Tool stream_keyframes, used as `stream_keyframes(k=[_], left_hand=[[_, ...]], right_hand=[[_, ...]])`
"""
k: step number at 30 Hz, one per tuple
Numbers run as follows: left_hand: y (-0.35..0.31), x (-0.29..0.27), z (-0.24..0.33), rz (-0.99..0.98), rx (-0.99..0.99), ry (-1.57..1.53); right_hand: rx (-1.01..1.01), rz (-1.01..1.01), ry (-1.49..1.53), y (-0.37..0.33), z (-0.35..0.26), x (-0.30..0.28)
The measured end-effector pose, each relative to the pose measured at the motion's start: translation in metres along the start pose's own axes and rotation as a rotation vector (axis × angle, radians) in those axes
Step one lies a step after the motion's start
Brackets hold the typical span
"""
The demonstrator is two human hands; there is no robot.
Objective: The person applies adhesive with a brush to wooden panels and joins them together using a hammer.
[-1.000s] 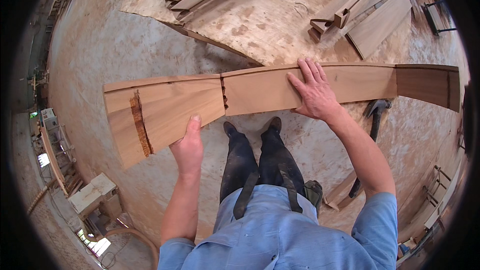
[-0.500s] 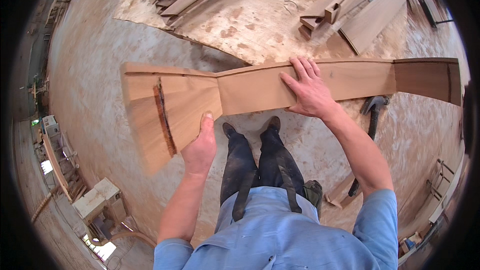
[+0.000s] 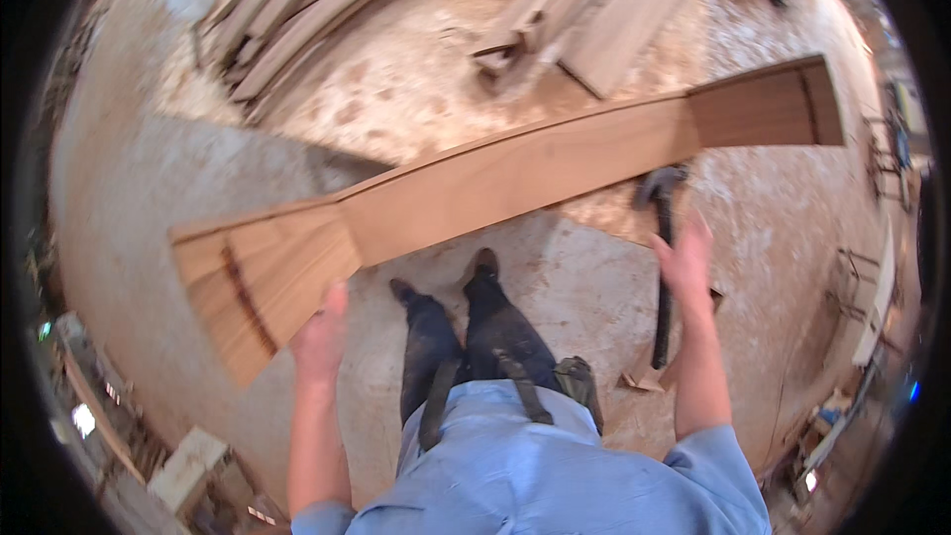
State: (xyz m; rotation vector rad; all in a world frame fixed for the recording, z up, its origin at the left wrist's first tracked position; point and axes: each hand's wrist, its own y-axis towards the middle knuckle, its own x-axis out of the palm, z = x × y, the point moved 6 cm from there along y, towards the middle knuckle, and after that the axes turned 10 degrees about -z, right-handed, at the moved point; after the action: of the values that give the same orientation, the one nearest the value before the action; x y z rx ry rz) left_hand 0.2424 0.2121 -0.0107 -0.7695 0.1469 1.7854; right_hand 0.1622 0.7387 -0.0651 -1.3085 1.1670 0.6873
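In front of me is a three-sided wooden frame [image 3: 515, 173], a long middle board with a shorter board angled off at each end. Dark stripes cross both end boards. My left hand [image 3: 319, 332] is closed round the lower edge of the left end board, thumb on its face, other fingers hidden behind it. Below the frame's right part, my right hand [image 3: 686, 263] is blurred but open, thumb and fingers apart, holding nothing. It is just right of a claw hammer [image 3: 662, 297] with a black handle; whether they touch I cannot tell.
A low plywood sheet [image 3: 367, 99] carries stacked curved wooden strips [image 3: 327, 10] at the far left and flat boards [image 3: 624, 25] toward the far right. Stools [image 3: 852, 282] stand along the right side. A pale box-shaped machine [image 3: 188, 466] is at the lower left.
My right hand has let go of the middle board and come down beside the hammer. The frame now slants, its left end lower and its right end higher. My view has also turned.
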Motion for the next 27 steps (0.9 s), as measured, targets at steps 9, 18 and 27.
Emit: stream_keyframes(k=[9, 18, 27], left_hand=[[0.034, -0.061, -0.007, -0.493, 0.018, 0.306], [0.126, -0.048, 0.043, -1.031, 0.318, -0.539], [0.146, -0.026, 0.057, -1.375, 0.360, -0.408]], right_hand=[[0.266, -0.071, 0.379, -0.043, 0.065, 0.052], [0.051, -0.238, 0.645, -0.200, -0.074, 0.074], [-0.235, -0.456, 0.450, -0.263, -0.316, 0.145]])
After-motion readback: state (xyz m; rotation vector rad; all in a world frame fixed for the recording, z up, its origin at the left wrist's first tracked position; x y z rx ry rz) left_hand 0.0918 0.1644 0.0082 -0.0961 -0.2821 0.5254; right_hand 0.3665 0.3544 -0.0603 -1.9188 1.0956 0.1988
